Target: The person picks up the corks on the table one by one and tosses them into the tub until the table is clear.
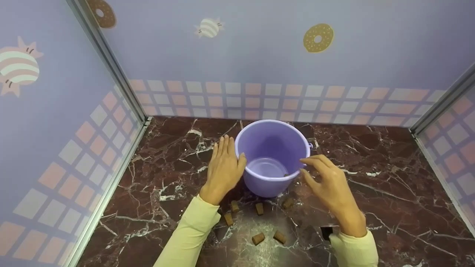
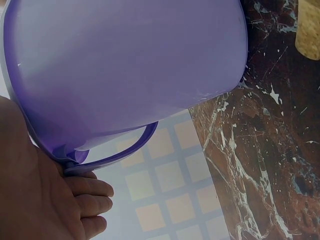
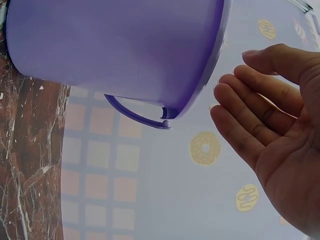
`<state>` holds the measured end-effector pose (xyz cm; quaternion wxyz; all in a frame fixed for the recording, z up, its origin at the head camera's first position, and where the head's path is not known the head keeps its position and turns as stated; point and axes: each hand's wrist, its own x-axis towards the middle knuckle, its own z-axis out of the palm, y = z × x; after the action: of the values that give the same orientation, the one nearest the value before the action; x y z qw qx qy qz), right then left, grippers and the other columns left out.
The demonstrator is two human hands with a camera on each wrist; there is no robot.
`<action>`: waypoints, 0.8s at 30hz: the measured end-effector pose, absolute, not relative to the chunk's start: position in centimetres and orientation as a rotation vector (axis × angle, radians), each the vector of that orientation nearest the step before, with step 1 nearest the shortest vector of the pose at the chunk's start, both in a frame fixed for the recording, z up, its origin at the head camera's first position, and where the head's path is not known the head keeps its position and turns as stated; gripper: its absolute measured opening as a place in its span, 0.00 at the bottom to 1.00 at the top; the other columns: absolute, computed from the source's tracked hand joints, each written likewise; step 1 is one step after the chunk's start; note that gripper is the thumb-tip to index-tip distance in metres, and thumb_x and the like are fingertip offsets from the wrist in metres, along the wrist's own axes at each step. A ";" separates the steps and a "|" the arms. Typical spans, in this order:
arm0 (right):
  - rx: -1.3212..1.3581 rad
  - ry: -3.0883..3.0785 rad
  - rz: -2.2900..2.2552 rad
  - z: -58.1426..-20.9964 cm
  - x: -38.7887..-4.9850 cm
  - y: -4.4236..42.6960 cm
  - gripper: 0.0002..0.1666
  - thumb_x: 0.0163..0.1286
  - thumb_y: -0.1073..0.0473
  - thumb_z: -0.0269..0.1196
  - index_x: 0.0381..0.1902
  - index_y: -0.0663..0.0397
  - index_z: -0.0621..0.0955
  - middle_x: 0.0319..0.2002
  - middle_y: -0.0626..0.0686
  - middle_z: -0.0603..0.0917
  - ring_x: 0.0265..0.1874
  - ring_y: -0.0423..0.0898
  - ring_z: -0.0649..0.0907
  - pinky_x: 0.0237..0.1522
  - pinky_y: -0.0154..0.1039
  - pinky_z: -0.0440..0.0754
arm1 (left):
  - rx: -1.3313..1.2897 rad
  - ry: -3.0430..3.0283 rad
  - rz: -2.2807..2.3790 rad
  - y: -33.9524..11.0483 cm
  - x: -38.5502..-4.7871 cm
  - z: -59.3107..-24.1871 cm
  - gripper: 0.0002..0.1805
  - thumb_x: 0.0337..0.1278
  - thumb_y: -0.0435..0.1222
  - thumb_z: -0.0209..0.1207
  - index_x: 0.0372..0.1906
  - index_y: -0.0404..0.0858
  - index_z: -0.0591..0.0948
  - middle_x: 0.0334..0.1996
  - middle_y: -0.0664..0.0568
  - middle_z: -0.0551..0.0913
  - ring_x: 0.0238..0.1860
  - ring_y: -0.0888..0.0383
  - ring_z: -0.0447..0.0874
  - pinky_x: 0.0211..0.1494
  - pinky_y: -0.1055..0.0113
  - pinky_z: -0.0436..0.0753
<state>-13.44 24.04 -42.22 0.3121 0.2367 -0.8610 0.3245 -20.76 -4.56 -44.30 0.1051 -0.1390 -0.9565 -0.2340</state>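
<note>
A purple plastic bucket (image 1: 268,187) stands upright on the marbled floor, its mouth facing up. My left hand (image 1: 224,165) rests against the left side of its rim, fingers straight along the outside and thumb at the rim. In the left wrist view, that palm lies by the bucket handle (image 2: 117,159), which hangs down behind. On the other side, my right hand (image 1: 328,181) hovers close to the rim with bent, loose fingers and nothing in them. The right wrist view shows a gap between fingertips and bucket. A small brown bit (image 1: 285,175) shows inside the bucket.
Several tapered corks lie in front of the bucket, among them one cork (image 1: 259,208) close to its base and another cork (image 1: 258,238) nearer me. A patterned back wall (image 1: 259,66) and a left wall (image 1: 55,122) border the dark marbled floor (image 1: 389,207).
</note>
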 end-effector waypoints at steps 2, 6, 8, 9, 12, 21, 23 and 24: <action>0.614 -2.265 0.864 -42.3 -13.2 24.2 0.20 0.55 0.78 0.76 0.47 0.66 0.88 0.45 0.55 0.89 0.38 0.49 0.89 0.47 0.26 0.83 | -0.410 -2.818 -0.695 -4.5 -20.7 -44.3 0.37 0.81 0.45 0.46 0.78 0.19 0.61 0.79 0.27 0.57 0.83 0.37 0.51 0.86 0.49 0.44; 0.596 -2.260 0.879 -42.6 -12.9 24.3 0.20 0.56 0.78 0.76 0.47 0.65 0.88 0.44 0.53 0.89 0.37 0.47 0.88 0.46 0.24 0.81 | -0.408 -2.815 -0.704 -4.5 -20.7 -44.3 0.37 0.81 0.44 0.47 0.78 0.19 0.61 0.79 0.27 0.57 0.83 0.36 0.51 0.85 0.48 0.44; 0.592 -2.256 0.885 -42.7 -12.7 24.4 0.20 0.56 0.78 0.76 0.46 0.64 0.88 0.44 0.53 0.89 0.38 0.48 0.88 0.47 0.24 0.81 | -0.408 -2.815 -0.701 -4.5 -20.8 -44.3 0.37 0.81 0.44 0.48 0.78 0.20 0.61 0.79 0.27 0.57 0.83 0.36 0.51 0.85 0.48 0.44; 0.588 -2.254 0.887 -42.7 -12.6 24.4 0.20 0.56 0.78 0.77 0.46 0.64 0.88 0.44 0.52 0.89 0.38 0.48 0.88 0.48 0.24 0.81 | -0.408 -2.816 -0.698 -4.5 -20.8 -44.4 0.37 0.81 0.44 0.48 0.78 0.19 0.61 0.79 0.27 0.57 0.83 0.36 0.51 0.85 0.48 0.44; 0.577 -2.243 0.892 -42.9 -12.4 24.4 0.20 0.56 0.78 0.77 0.47 0.63 0.89 0.44 0.51 0.89 0.41 0.50 0.89 0.53 0.25 0.80 | -0.411 -2.823 -0.700 -4.5 -20.8 -44.4 0.37 0.81 0.45 0.47 0.78 0.20 0.61 0.79 0.27 0.56 0.83 0.36 0.50 0.85 0.48 0.43; 0.540 -2.246 0.888 -43.7 -12.0 24.6 0.20 0.55 0.79 0.76 0.46 0.62 0.89 0.43 0.51 0.89 0.42 0.51 0.89 0.55 0.27 0.80 | -0.414 -2.825 -0.688 -4.5 -20.9 -44.4 0.38 0.81 0.46 0.46 0.78 0.20 0.60 0.79 0.27 0.56 0.83 0.36 0.50 0.85 0.48 0.44; 0.532 -2.254 0.882 -44.0 -12.0 24.7 0.20 0.55 0.79 0.77 0.46 0.62 0.89 0.42 0.51 0.89 0.41 0.50 0.89 0.51 0.29 0.82 | -0.412 -2.829 -0.692 -4.5 -20.8 -44.5 0.38 0.81 0.46 0.45 0.79 0.20 0.60 0.80 0.27 0.56 0.83 0.36 0.50 0.85 0.48 0.43; 0.529 -2.260 0.881 -44.2 -12.0 24.7 0.20 0.55 0.79 0.77 0.46 0.62 0.89 0.42 0.51 0.89 0.40 0.50 0.89 0.48 0.30 0.82 | -0.410 -2.831 -0.693 -4.5 -20.8 -44.5 0.38 0.81 0.46 0.45 0.79 0.20 0.59 0.80 0.27 0.56 0.83 0.37 0.49 0.85 0.48 0.43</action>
<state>-11.96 24.68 -44.25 0.3236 0.2016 -0.8613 0.3359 -20.83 -4.53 -44.46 0.0990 -0.1387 -0.9571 -0.2342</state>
